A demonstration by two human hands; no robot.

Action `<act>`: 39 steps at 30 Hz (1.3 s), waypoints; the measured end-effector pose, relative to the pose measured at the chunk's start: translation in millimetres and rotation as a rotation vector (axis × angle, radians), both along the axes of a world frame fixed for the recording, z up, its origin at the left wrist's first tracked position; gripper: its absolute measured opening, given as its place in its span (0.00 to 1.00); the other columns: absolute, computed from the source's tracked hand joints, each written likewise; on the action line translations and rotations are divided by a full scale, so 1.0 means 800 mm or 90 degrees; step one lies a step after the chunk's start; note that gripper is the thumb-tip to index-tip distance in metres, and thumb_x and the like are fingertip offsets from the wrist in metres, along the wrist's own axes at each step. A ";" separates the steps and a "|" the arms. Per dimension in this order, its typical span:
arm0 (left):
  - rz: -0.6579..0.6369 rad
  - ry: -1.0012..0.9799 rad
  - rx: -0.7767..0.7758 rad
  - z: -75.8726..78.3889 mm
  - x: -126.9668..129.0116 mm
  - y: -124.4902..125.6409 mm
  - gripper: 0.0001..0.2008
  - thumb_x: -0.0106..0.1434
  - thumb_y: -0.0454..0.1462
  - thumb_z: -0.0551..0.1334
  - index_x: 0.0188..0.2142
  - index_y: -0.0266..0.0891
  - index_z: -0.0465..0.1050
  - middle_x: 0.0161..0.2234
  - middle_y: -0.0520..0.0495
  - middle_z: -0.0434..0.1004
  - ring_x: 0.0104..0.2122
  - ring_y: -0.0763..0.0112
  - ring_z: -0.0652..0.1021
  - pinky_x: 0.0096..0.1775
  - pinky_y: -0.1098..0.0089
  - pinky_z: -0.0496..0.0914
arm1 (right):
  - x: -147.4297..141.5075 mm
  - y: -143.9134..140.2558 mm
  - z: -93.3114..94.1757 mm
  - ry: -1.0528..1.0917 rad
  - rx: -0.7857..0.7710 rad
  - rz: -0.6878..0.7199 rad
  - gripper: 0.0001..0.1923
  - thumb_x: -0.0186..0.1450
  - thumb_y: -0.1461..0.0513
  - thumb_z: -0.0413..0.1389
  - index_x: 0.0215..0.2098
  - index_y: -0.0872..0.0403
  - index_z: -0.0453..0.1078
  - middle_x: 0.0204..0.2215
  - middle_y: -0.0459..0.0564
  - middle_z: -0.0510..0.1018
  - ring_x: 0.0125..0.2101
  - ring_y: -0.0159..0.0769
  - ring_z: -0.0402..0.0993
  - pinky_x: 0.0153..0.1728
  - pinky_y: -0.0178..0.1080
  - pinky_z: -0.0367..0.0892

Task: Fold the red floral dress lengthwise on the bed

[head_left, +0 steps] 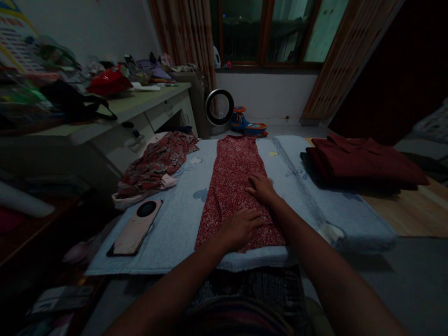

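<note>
A long red patterned garment (233,172) lies folded into a narrow strip on a light blue blanket (175,224). My left hand (241,226) rests flat on the garment's near end, fingers spread. A little farther up the cloth, toward its right edge, my right hand (261,187) also presses flat on it. Neither hand grips anything.
A crumpled red floral cloth (154,163) and a phone (136,228) lie on the blanket's left side. Folded dark red clothes (364,161) sit at the right. A cluttered white desk (140,105) stands left; a round fan (219,107) and a toy car (247,123) are on the floor beyond.
</note>
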State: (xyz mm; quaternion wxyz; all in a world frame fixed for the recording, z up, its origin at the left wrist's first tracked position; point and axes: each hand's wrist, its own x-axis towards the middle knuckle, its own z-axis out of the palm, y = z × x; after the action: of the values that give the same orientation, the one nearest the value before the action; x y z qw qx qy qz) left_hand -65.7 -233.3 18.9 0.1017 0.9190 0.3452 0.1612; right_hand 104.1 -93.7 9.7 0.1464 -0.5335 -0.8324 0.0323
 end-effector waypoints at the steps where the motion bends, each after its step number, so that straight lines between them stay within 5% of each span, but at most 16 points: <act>1: 0.001 0.003 0.001 0.000 0.000 0.000 0.21 0.70 0.33 0.56 0.60 0.50 0.68 0.61 0.50 0.69 0.59 0.64 0.71 0.60 0.58 0.66 | -0.001 0.003 0.000 -0.002 -0.001 -0.014 0.27 0.67 0.50 0.56 0.60 0.52 0.65 0.62 0.59 0.66 0.61 0.51 0.61 0.59 0.53 0.57; 9: -0.009 0.010 0.010 0.003 -0.001 -0.001 0.21 0.70 0.33 0.55 0.61 0.49 0.67 0.62 0.48 0.68 0.60 0.64 0.70 0.62 0.58 0.63 | -0.008 0.003 0.006 0.014 0.029 -0.090 0.25 0.68 0.55 0.56 0.60 0.54 0.65 0.63 0.60 0.64 0.61 0.51 0.59 0.58 0.51 0.57; 15: -0.004 0.006 -0.002 0.002 0.000 -0.001 0.22 0.70 0.33 0.54 0.61 0.49 0.67 0.62 0.49 0.68 0.61 0.65 0.68 0.62 0.59 0.63 | -0.003 -0.028 0.011 0.027 0.013 0.069 0.25 0.65 0.53 0.59 0.59 0.50 0.68 0.59 0.55 0.69 0.58 0.47 0.63 0.58 0.48 0.58; 18: -0.003 -0.005 0.000 -0.001 0.000 -0.001 0.22 0.70 0.32 0.54 0.61 0.49 0.67 0.62 0.50 0.69 0.61 0.65 0.68 0.62 0.59 0.64 | -0.001 -0.031 0.006 -0.005 -0.017 0.064 0.33 0.62 0.48 0.61 0.62 0.50 0.65 0.63 0.57 0.65 0.61 0.51 0.60 0.60 0.52 0.54; 39: -0.001 -0.006 0.006 -0.011 0.000 0.000 0.24 0.68 0.30 0.56 0.62 0.50 0.66 0.63 0.49 0.67 0.61 0.64 0.69 0.63 0.57 0.62 | -0.011 0.037 0.000 -0.015 -0.025 -0.079 0.24 0.69 0.49 0.54 0.61 0.46 0.65 0.61 0.55 0.65 0.59 0.51 0.61 0.55 0.52 0.61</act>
State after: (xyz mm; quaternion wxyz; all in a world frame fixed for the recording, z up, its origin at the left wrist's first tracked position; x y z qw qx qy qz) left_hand -66.1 -233.5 10.4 0.0991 0.9191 0.3429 0.1669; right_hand 94.9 -64.1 9.9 0.1278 -0.5875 -0.7984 0.0334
